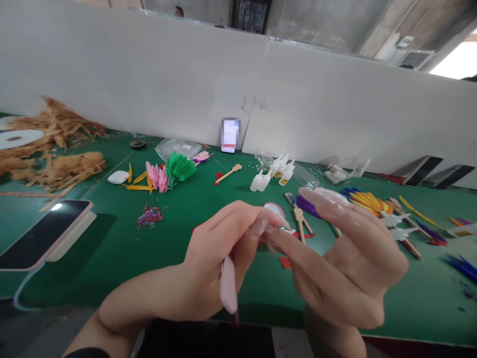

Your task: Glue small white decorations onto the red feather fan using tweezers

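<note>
My left hand (223, 248) is closed, thumb pressed against the fingers. A flat pink stick (228, 286) with a blunt end juts out below its palm; the rest of the stick is hidden. My right hand (350, 268) comes in from the right with two fingers spread apart. One fingertip touches the left thumb and fingertips, while the upper finger is held up and away. Whatever lies between the touching fingertips cannot be made out. Behind the hands, partly covered, are a wooden figure-shaped piece (298, 215), a round white-lidded container (275, 210) and red pieces (285, 262).
White dropper bottles (285, 174), pink feathers (158, 176) and green feathers (179, 169) lie farther back. Left are a phone on a white block (48, 233), colourful bits (149, 216) and brown fibre (59, 169). Orange feathers (368, 201) lie right. A white partition (167, 79) bounds the green table.
</note>
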### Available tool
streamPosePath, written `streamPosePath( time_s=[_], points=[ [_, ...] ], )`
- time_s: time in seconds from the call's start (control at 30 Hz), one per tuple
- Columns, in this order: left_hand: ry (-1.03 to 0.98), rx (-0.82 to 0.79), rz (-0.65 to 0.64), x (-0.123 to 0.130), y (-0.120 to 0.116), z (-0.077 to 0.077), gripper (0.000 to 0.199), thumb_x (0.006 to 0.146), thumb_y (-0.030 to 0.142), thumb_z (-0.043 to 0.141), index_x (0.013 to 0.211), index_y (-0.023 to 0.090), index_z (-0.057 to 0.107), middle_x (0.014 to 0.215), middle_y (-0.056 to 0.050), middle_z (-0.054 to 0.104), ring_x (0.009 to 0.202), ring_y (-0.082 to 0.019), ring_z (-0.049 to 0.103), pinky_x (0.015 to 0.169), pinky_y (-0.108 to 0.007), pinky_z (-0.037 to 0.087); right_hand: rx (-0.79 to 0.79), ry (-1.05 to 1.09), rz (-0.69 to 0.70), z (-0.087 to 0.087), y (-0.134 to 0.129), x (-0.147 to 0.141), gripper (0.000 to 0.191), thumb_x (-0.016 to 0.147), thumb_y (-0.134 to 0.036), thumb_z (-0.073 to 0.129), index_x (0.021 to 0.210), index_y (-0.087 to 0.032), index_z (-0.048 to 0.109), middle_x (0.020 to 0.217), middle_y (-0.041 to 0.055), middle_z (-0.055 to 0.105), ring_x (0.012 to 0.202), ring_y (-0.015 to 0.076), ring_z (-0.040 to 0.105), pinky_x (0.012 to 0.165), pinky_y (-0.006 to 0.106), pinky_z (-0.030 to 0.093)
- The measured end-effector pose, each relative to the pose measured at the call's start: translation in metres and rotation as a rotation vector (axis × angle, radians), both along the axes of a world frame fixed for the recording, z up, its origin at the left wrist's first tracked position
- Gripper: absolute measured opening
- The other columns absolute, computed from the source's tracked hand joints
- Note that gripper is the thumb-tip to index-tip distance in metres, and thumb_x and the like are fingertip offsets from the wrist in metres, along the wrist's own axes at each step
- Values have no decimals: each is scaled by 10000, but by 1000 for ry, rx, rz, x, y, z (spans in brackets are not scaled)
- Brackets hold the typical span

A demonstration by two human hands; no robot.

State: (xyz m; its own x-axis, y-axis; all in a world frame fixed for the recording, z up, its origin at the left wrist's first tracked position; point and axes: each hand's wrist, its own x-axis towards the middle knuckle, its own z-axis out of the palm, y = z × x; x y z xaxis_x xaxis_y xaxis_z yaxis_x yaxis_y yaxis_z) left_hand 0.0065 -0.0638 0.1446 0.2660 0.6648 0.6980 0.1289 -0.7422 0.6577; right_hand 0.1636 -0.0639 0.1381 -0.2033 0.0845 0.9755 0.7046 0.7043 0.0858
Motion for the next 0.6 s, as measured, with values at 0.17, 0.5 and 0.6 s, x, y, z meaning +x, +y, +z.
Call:
streamPosePath(
  time_s=[0.17,0.5,0.6],
  points=[
    [13,18,12,-1,-2,9,90,947,176,545,985,189,626,853,-17,707,702,-104,642,632,-191,573,-37,41,3,0,-3,0,200,847,-16,633,823,-175,752,1240,34,631,1095,201,645,989,377,556],
    [53,-5,-2,-3,1,5,118,946,145,528,974,182,636,795,-20,682,646,-104,618,551,-175,544,28,15,-26,-1,0,0,176,862,-89,658,770,-201,759,1215,26,649,1047,211,669,940,369,590],
    [66,-43,-5,-4,1,6,124,946,152,523,962,185,642,699,1,617,542,-85,549,445,-157,478,25,12,-36,-1,2,1,152,842,-78,685,773,-187,767,1207,21,646,1039,199,672,960,338,574]
  ],
)
